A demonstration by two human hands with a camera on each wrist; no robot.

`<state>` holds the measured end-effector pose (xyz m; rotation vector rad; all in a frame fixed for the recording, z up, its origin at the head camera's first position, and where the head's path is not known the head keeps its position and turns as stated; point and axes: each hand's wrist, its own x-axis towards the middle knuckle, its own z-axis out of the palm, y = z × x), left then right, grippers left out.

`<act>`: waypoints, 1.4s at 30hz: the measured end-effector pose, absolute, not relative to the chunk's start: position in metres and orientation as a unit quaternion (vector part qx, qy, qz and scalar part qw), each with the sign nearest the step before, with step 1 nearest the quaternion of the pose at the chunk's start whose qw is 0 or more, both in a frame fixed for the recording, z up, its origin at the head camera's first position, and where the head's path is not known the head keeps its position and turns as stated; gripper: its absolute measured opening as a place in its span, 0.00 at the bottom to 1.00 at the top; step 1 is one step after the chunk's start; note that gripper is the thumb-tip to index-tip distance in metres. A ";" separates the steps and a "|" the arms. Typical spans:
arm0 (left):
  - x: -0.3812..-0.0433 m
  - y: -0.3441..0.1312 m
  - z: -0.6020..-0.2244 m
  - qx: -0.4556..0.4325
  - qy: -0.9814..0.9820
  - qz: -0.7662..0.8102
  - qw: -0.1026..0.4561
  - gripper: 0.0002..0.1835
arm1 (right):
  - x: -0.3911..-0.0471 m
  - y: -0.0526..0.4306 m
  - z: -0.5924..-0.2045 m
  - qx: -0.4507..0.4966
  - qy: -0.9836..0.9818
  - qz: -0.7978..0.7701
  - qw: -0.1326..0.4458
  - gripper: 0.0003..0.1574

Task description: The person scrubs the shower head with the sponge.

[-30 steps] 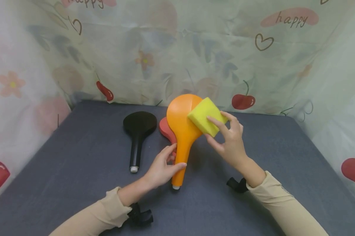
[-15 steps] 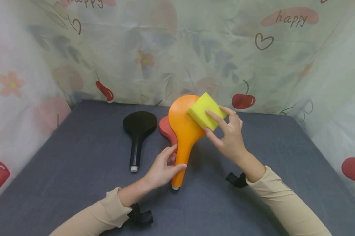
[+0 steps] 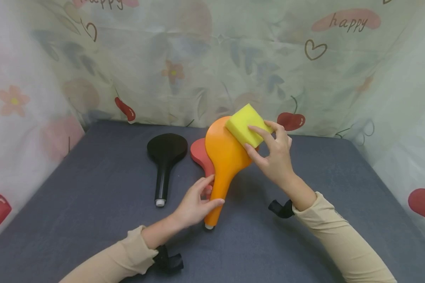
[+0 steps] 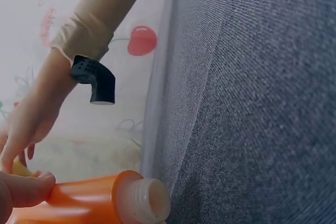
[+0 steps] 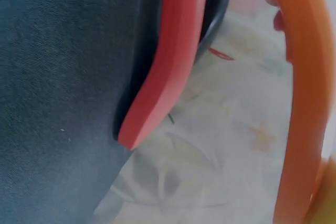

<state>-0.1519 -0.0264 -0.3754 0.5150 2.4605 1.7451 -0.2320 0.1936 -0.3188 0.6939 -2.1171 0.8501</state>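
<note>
Orange paddle [image 3: 224,164], smooth, round-headed, left hand [image 3: 194,203] gripping its handle [image 3: 220,189], right hand [image 3: 278,157] pinching squarish yellow sponge [image 3: 245,123]

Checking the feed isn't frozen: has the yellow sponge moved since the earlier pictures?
Yes: against the black paddle, which stays put, the yellow sponge has moved up in the head view.

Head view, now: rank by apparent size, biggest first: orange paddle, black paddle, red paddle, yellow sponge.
1. Orange paddle; it looks raised toward the camera, so may be flattered.
2. Black paddle
3. Yellow sponge
Unranked: red paddle; partly hidden, full size unclear.
</note>
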 end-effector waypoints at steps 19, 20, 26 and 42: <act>-0.152 -0.027 -0.380 0.178 0.805 0.564 0.046 0.37 | -0.228 0.180 -0.312 0.282 -0.811 0.313 0.406 0.25; -0.152 -0.027 -0.380 0.178 0.804 0.565 0.048 0.37 | -0.229 0.180 -0.311 0.275 -0.810 0.319 0.409 0.25; -0.151 -0.027 -0.381 0.182 0.801 0.568 0.052 0.37 | -0.227 0.174 -0.312 0.290 -0.812 0.303 0.407 0.23; -0.152 -0.026 -0.380 0.174 0.803 0.568 0.047 0.37 | -0.225 0.171 -0.315 0.310 -0.814 0.277 0.406 0.24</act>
